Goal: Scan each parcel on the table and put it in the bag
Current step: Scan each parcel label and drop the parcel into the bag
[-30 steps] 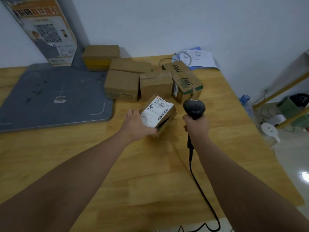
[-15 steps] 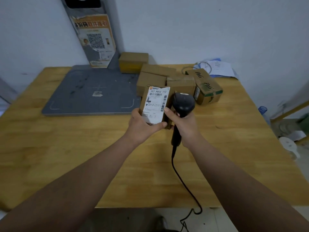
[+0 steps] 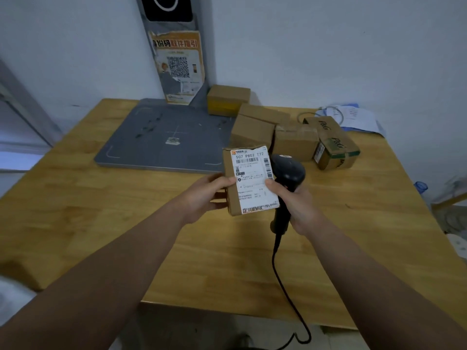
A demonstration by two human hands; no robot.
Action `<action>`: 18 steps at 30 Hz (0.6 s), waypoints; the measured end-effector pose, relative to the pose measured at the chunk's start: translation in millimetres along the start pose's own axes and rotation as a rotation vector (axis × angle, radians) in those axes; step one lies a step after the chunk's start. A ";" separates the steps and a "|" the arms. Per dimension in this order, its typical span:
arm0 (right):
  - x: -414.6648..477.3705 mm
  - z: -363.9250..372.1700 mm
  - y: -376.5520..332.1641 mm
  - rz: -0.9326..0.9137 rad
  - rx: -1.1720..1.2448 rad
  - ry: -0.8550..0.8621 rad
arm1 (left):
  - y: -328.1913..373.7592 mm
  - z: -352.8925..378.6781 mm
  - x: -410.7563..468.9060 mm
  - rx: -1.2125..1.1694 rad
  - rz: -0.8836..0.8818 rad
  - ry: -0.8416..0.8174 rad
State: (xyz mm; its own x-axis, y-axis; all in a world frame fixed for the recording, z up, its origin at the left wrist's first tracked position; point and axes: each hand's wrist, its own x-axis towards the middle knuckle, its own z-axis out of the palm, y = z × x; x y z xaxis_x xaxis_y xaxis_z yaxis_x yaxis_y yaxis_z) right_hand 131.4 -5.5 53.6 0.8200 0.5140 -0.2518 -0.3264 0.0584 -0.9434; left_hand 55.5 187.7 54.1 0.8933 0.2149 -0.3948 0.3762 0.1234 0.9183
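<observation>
Left fingers (image 3: 228, 181) grip parcel (image 3: 252, 173), right fingers (image 3: 271, 185) hold scanner (image 3: 288, 170).

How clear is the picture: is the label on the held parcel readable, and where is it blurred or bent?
Head view: on the label the large print is sharp, the small lines are not; the table edges splay under the wide lens; the light is soft, without glare; the lower left corner is smeared.

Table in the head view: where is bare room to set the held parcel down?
Bare wood spans the near edge of the table and lies left of the left hand, in front of the grey mat, itself mostly bare. Crowded: the boxes bunched at the back, beside the papers.
</observation>
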 end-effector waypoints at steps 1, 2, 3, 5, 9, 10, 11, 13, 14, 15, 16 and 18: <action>2.1 2.3 -0.6 0.053 -0.046 0.047 | -2.1 -2.6 0.1 0.028 0.001 0.019; 4.1 4.1 -1.2 0.097 -0.106 0.097 | -4.3 -5.0 1.2 0.041 0.001 0.062; 4.9 5.9 -1.8 0.117 -0.163 0.134 | -7.4 -7.3 2.4 0.047 0.001 0.114; 2.5 9.7 -3.6 0.090 -0.242 0.156 | -14.3 -12.1 5.8 0.036 -0.002 0.201; -11.0 19.2 -5.1 0.033 -0.311 0.070 | -24.8 -21.2 9.8 0.000 -0.009 0.297; -13.7 21.4 -3.9 0.032 -0.333 0.048 | -26.8 -23.2 10.4 -0.003 -0.011 0.311; -15.5 23.3 -1.9 0.034 -0.359 0.034 | -29.0 -25.2 10.7 -0.001 -0.016 0.324; -17.2 25.3 2.8 0.046 -0.397 0.034 | -33.7 -29.1 12.0 0.001 -0.031 0.350; -17.3 25.6 4.7 0.053 -0.407 0.047 | -35.8 -31.0 12.9 0.003 -0.040 0.363; -17.4 25.9 6.1 0.060 -0.420 0.060 | -37.5 -32.5 13.3 0.005 -0.047 0.373; -17.5 25.9 6.7 0.066 -0.439 0.069 | -38.8 -33.6 13.5 0.010 -0.050 0.382; -17.9 25.9 7.0 0.074 -0.474 0.072 | -40.7 -35.3 15.1 0.013 -0.056 0.399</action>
State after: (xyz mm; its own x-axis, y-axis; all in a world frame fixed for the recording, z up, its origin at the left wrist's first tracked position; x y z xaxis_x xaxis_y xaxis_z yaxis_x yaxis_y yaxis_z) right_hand 102.3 7.8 57.1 0.8387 0.4402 -0.3207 -0.1486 -0.3815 -0.9123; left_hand 45.0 220.1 9.8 0.7066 0.5680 -0.4219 0.4266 0.1337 0.8945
